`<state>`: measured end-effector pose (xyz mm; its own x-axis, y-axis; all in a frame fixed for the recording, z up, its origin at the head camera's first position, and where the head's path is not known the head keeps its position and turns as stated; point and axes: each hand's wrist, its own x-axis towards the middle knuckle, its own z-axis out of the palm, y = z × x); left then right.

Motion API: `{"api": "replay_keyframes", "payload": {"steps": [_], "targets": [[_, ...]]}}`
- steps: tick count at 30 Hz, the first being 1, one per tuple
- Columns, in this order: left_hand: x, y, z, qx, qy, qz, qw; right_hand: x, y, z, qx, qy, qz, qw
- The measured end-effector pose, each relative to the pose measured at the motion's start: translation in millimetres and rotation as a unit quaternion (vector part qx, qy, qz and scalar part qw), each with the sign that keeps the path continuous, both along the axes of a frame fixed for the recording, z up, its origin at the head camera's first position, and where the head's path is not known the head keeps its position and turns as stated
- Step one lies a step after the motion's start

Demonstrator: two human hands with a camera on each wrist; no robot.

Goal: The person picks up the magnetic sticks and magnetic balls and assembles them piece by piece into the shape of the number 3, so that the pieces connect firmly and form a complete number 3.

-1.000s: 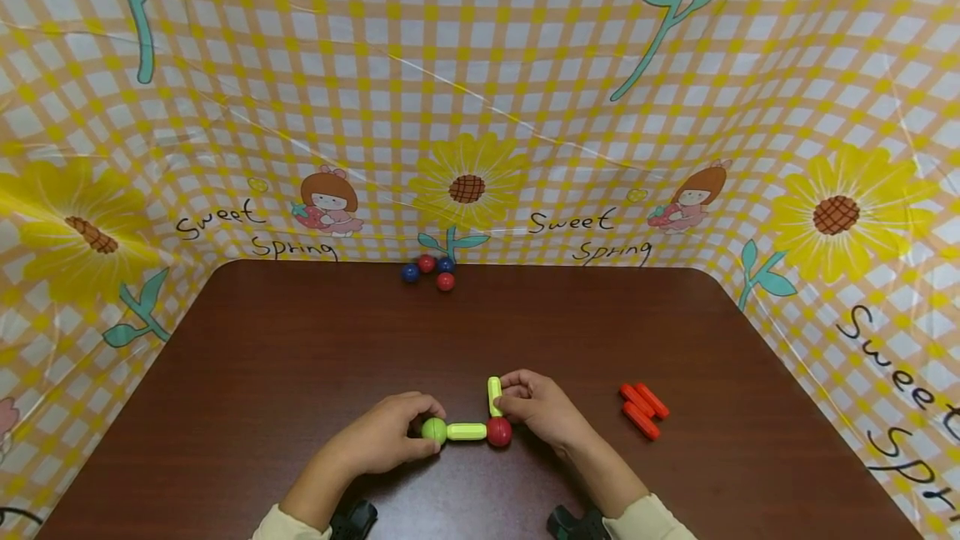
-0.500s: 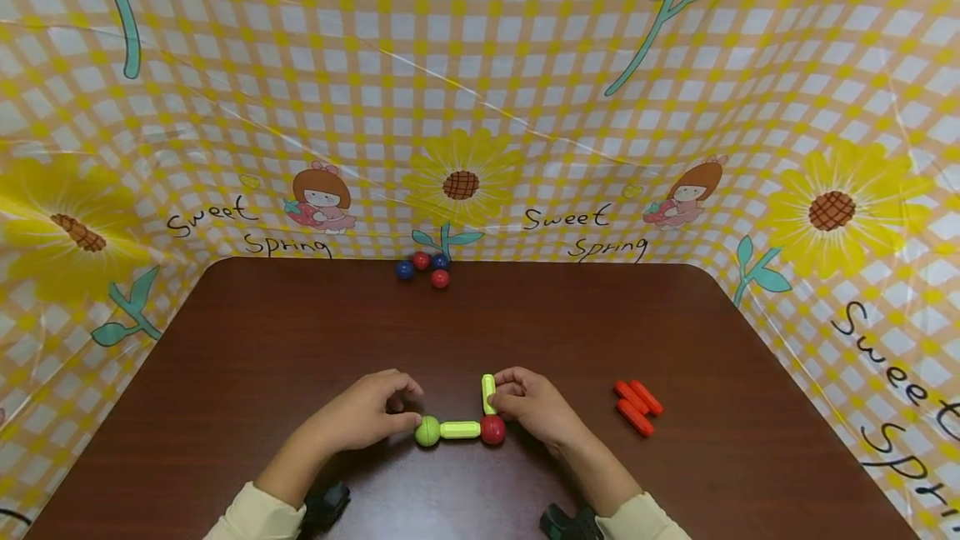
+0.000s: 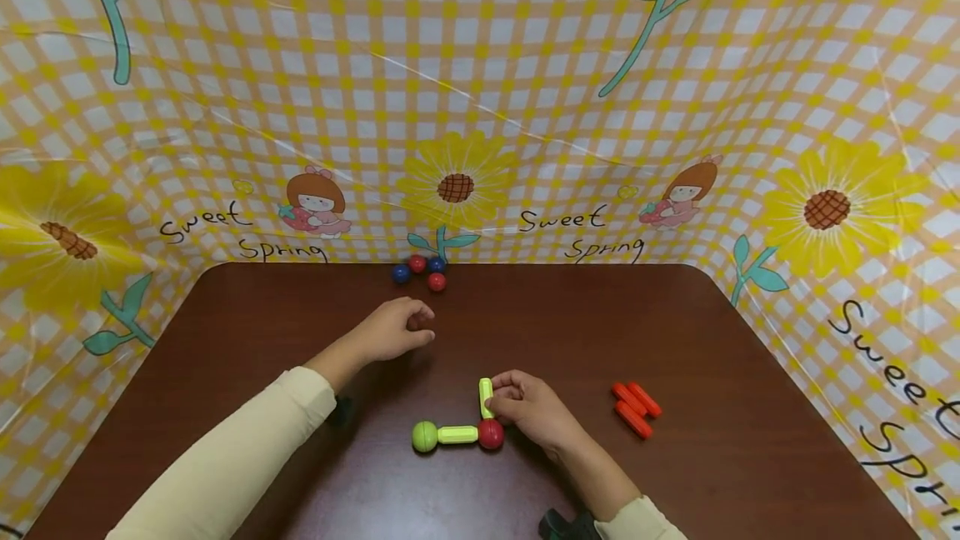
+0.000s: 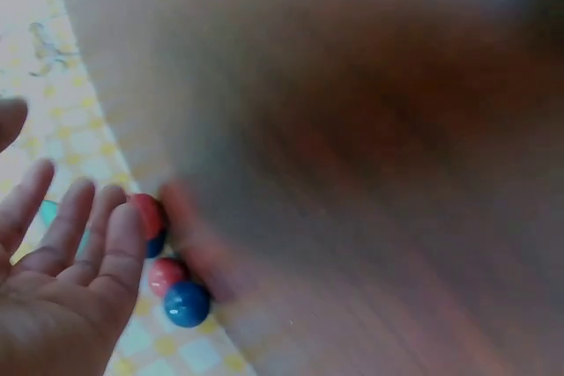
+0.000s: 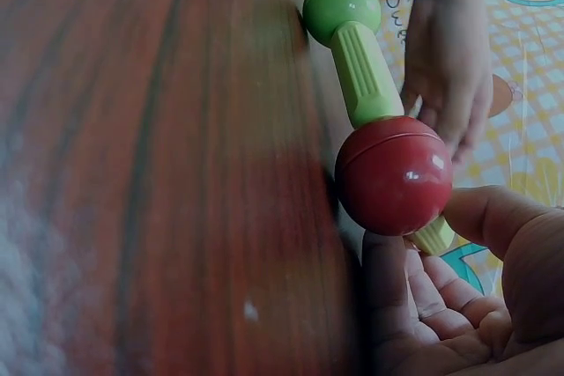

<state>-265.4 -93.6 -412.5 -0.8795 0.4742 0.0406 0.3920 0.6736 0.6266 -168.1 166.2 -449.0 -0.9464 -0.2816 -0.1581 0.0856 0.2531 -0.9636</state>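
Observation:
My right hand (image 3: 534,408) pinches a yellow-green stick (image 3: 486,394) between thumb and fingers. That stick meets a red ball (image 3: 491,434), which a second yellow-green stick (image 3: 457,435) joins to a green ball (image 3: 424,437), making an L on the table. In the right wrist view the red ball (image 5: 394,175) hides much of the pinched stick. My left hand (image 3: 393,330) holds nothing, its fingers relaxed over the table short of the red and blue balls (image 3: 437,282). The left wrist view shows these balls (image 4: 187,304) beyond its fingers.
Several red sticks (image 3: 633,420) lie together on the table right of my right hand. The brown table (image 3: 600,323) ends at the back against a checked, flower-printed cloth (image 3: 570,148), which also rises along both sides.
My left hand has let go of the green ball and moved away from it, forward toward the red and blue balls. The right hand keeps its pinch on the stick.

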Motion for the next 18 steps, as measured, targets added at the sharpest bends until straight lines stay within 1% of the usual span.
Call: {"api": "replay_keyframes", "payload": {"steps": [2, 5, 8, 10, 13, 18], "targets": [[-14.9, 3.5, -0.1, 0.018, -0.014, 0.018, 0.9996, -0.3, -0.1, 0.3, -0.002, -0.001, 0.003, 1.0000], [-34.6, 8.4, -0.8, 0.048, -0.026, 0.054, 0.9971, -0.6, -0.4, 0.4, -0.004, -0.004, 0.008, 1.0000], [-51.8, 15.1, -5.6, 0.065, -0.017, 0.082, 0.9944, -0.2, -0.2, 0.9, -0.003, -0.004, 0.006, 1.0000], [-60.9, 21.2, -9.2, 0.067, -0.006, 0.090, 0.9936, 0.0, 0.9, 1.8, -0.002, -0.003, 0.004, 1.0000], [-71.8, 30.9, -16.6, 0.053, 0.013, 0.097, 0.9938, 0.3, 2.8, 2.1, -0.001, 0.000, 0.004, 1.0000], [-78.7, 37.9, -24.1, 0.021, 0.026, 0.126, 0.9915, 1.6, 2.0, 1.3, -0.012, 0.002, 0.011, 0.9999]]}}
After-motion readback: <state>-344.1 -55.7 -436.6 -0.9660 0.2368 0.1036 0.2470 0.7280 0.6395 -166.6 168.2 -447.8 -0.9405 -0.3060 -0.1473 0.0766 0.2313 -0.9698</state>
